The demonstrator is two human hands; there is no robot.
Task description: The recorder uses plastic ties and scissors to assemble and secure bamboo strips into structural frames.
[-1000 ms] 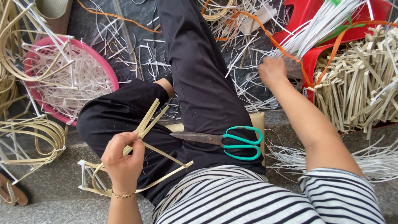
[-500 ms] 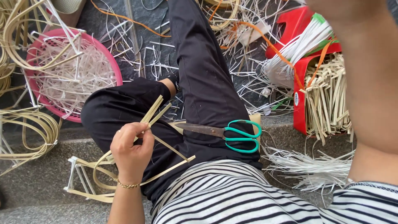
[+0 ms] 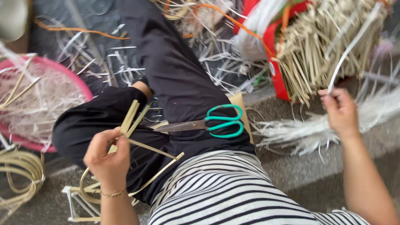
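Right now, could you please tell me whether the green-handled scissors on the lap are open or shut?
Shut. The scissors lie flat on the lap, their blades together as one narrow point and the two green loops pressed side by side; neither hand touches them.

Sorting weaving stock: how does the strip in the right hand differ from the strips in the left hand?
The single pale whitish strip in the right hand is thin and curves upward; the tan flat strips in the left hand are several, wider, stiffer and straight. Both are pinched between fingers.
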